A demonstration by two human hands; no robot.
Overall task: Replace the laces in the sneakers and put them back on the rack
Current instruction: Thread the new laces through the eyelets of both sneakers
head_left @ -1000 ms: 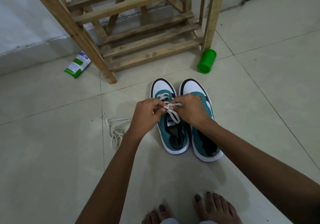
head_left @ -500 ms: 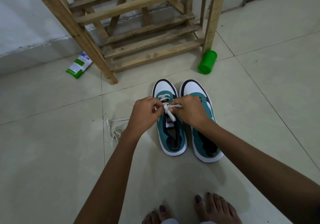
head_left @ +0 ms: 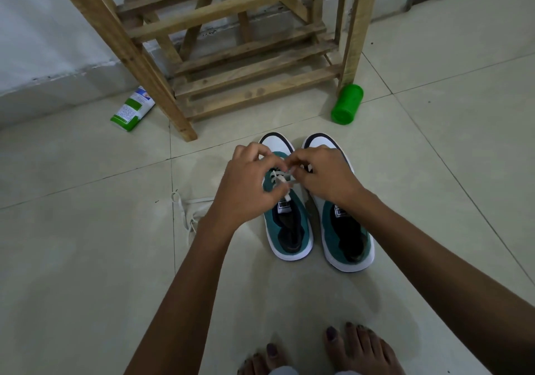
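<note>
Two sneakers sit side by side on the floor before the wooden rack point(head_left: 246, 65), toes toward it, likely for an easy return. Your left hand point(head_left: 249, 186) and right hand point(head_left: 324, 176) meet over the left sneaker point(head_left: 289, 224), fingers curled, pinching its white lace point(head_left: 279, 177) to work it. The right sneaker point(head_left: 346, 238) looks unlaced; a loose lace point(head_left: 188, 209) lies nearby.

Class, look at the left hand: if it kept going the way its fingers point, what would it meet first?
Probably the right hand, whose fingertips almost meet the left hand over the lace; depth is unclear.
</note>
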